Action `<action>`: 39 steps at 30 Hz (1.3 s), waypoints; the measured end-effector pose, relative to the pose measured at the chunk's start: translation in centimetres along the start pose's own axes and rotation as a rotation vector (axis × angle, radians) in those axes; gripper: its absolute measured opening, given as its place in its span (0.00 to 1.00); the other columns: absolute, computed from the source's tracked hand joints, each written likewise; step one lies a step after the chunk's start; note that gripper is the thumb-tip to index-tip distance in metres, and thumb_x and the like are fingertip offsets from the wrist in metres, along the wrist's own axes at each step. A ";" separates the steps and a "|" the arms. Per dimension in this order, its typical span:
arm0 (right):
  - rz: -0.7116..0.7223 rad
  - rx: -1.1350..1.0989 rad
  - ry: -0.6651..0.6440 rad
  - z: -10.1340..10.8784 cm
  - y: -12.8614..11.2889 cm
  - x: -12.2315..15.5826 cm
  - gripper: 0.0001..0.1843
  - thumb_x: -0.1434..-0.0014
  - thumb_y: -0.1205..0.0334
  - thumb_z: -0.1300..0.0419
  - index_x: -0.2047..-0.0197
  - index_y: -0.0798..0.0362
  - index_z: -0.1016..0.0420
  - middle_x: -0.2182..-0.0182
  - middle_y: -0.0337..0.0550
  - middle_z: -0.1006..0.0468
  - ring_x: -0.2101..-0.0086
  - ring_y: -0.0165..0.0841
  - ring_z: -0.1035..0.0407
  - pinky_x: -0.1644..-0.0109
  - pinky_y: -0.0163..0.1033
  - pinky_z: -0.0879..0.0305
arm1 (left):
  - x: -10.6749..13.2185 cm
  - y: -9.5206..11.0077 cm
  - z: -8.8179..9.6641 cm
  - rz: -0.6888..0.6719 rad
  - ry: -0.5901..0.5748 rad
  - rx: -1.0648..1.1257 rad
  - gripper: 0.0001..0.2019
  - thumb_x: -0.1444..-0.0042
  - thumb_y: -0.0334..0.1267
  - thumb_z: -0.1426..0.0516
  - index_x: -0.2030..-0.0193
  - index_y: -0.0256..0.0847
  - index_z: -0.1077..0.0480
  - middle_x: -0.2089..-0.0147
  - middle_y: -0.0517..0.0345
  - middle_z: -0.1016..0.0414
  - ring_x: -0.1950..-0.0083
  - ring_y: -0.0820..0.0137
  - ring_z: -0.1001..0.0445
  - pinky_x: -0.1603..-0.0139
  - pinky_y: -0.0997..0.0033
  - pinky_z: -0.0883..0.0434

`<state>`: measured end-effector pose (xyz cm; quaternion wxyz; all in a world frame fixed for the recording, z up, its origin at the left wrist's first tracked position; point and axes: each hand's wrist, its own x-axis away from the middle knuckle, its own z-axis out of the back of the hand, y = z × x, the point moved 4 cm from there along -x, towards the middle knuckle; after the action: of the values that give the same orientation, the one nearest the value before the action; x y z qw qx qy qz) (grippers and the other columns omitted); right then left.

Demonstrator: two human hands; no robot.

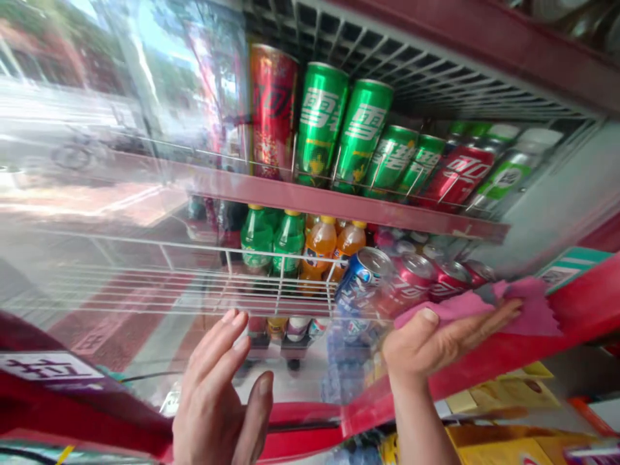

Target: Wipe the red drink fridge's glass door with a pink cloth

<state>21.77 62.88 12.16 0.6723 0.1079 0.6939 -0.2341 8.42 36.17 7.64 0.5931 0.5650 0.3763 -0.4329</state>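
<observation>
Left hand (217, 394) is held raised, fingers pointed up and slightly bent, thumb spread well apart; left wrist is cut off by the frame. Right forearm (419, 420) is angled up from the bottom edge, wrist bent; right hand (448, 342) is held flattened, fingers extended rightward.

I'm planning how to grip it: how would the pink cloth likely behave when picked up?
The cloth is probably floppy, since its upper edge looks uneven and rumpled beside the right hand. Its edges look thin, so it would likely feel light too.
</observation>
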 end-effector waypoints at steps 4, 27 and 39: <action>0.139 -0.016 -0.041 -0.4 -4.3 2.0 0.44 0.25 0.53 0.46 0.14 0.59 0.56 0.17 0.61 0.56 0.20 0.65 0.58 0.23 0.87 0.56 | -0.4 -0.5 1.3 -0.022 -0.007 0.023 0.49 0.49 0.15 0.36 0.21 0.47 0.36 0.25 0.48 0.28 0.24 0.48 0.29 0.23 0.41 0.30; 0.035 -0.574 -0.467 3.4 -25.0 8.9 0.28 0.21 0.64 0.49 0.21 0.49 0.37 0.24 0.58 0.32 0.22 0.52 0.45 0.22 0.75 0.42 | 4.2 -3.8 14.3 0.169 -0.409 0.049 0.22 0.31 0.34 0.40 0.32 0.45 0.29 0.38 0.48 0.15 0.37 0.62 0.16 0.38 0.66 0.17; -1.195 -1.081 -0.805 7.5 -26.5 17.1 0.36 0.22 0.37 0.51 0.28 0.55 0.24 0.38 0.59 0.17 0.40 0.48 0.20 0.36 0.63 0.21 | 12.0 -6.5 14.3 1.017 -0.541 0.708 0.30 0.29 0.51 0.38 0.25 0.46 0.35 0.27 0.40 0.26 0.29 0.54 0.22 0.33 0.52 0.20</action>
<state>14.86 33.52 0.26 0.5895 -0.6921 0.3618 -0.2064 5.84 20.91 -4.72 0.5754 0.7039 -0.2626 -0.3231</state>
